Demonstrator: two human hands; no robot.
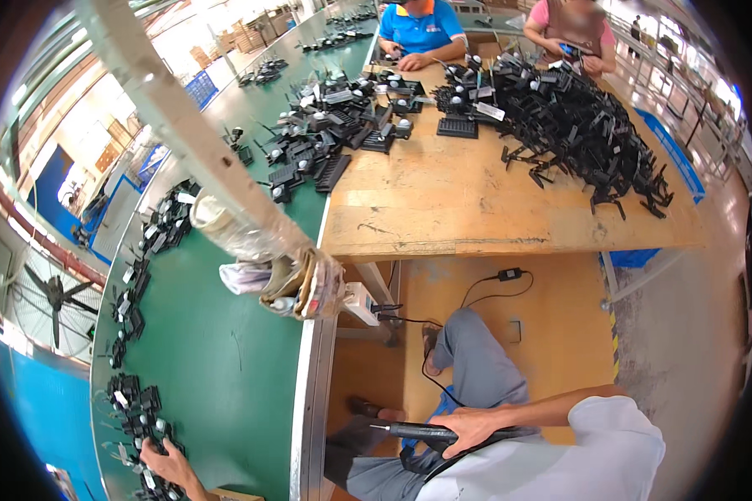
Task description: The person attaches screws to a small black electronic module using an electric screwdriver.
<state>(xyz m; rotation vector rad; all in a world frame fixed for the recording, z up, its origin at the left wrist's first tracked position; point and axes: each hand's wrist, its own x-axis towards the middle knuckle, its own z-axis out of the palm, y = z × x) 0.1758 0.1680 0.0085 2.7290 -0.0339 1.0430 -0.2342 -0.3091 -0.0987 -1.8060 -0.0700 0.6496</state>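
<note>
Right hand (470,427): fingers closed around the handle of a black electric screwdriver (426,432), its thin metal tip pointing to the person's left, above the lap. Left hand (169,464): fingers partly curled, at a cluster of black units (125,397) with white domes along the far left edge of the long green table (226,342). Whether they grip a unit or only touch it cannot be told.

A cardboard box (234,495) shows partly at the lower edge, just beside the left forearm. Further units form a line up the left edge of the green table; a larger heap (326,125) lies across its right edge and onto the wooden table (426,209). A pile of black brackets (597,138) covers the far right part of the wooden table.

A pale post (171,117) stands in front of the green table, with a bundle of bags (297,280) tied to it. Near it, a white socket box (360,304) carries a plugged black cable (416,321). Two co-workers sit beyond the wooden table, hands at small parts.
</note>
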